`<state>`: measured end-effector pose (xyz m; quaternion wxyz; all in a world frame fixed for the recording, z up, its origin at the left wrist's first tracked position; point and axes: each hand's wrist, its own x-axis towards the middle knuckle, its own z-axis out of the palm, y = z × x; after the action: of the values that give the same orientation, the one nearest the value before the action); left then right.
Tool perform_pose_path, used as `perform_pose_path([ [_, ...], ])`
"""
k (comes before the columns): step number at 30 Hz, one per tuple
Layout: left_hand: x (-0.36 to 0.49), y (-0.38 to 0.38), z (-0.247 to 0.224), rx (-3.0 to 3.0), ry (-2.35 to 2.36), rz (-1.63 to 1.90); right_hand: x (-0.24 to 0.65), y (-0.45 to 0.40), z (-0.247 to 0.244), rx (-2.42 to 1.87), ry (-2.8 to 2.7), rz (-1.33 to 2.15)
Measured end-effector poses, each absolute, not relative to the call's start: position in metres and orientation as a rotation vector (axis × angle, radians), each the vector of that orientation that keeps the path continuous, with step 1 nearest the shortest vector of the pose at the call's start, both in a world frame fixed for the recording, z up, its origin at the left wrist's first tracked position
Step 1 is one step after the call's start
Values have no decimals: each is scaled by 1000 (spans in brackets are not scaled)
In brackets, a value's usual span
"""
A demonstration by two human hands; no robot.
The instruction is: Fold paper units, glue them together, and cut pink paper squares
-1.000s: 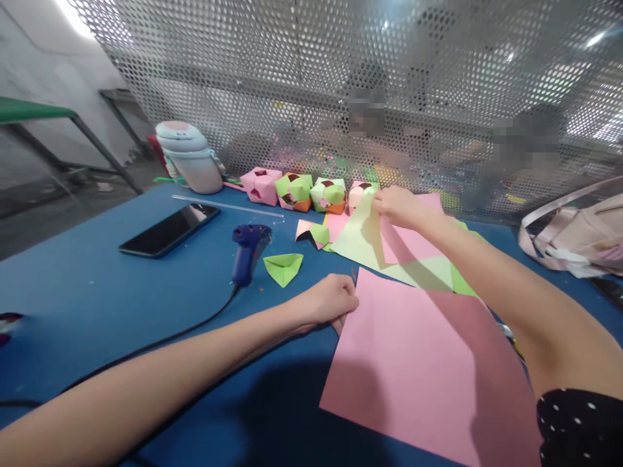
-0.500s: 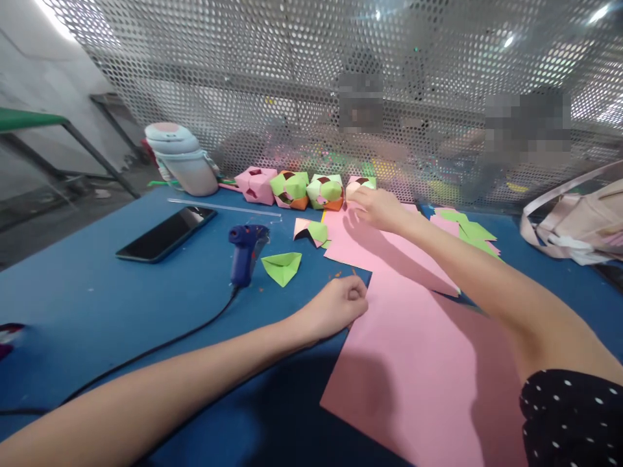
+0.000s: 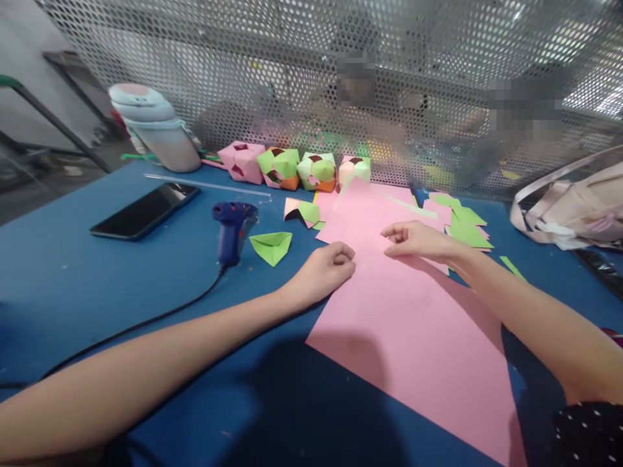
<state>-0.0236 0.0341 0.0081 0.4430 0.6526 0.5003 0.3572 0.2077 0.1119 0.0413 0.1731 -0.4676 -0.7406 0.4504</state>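
My left hand (image 3: pixel 325 272) rests on the blue table at the left edge of a large pink paper sheet (image 3: pixel 413 337). Its fingers are curled in towards the thumb, and anything between them is hidden. Above the sheet, my right hand (image 3: pixel 413 240) points left with thumb and fingers apart, holding nothing. Left of my left hand lies a folded green paper piece (image 3: pixel 271 246). A joined pink and green paper unit (image 3: pixel 302 211) sits behind it. A finished paper ball (image 3: pixel 355 171) stands at the far end of the pink paper.
A blue glue gun (image 3: pixel 232 233) stands left, its cord trailing. Beyond lie a phone (image 3: pixel 146 211), a clear glue stick (image 3: pixel 209 185), a bottle (image 3: pixel 158 130) and more paper balls (image 3: pixel 278 168). At right are green and pink paper pieces (image 3: pixel 464 224) and a bag (image 3: pixel 574 201) by the perforated panel (image 3: pixel 272 52).
My right hand has left the rightmost paper ball and come back over the pink paper, its fingers apart. My left hand stays curled at the sheet's edge. The view has shifted slightly.
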Motion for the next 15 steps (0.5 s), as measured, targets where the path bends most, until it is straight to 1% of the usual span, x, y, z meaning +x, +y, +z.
perform_pose_path([
  [3,-27,37,5,1647,1245,888,202,104,50,-1209,-2138,995],
  [8,-37,42,3,2006,1398,864,197,76,59,-946,-2176,484],
  [11,-43,48,4,2111,1352,839,201,53,49,-767,-2261,342],
  [15,-53,57,9,2204,1191,654,216,25,23,-646,-2415,175],
])
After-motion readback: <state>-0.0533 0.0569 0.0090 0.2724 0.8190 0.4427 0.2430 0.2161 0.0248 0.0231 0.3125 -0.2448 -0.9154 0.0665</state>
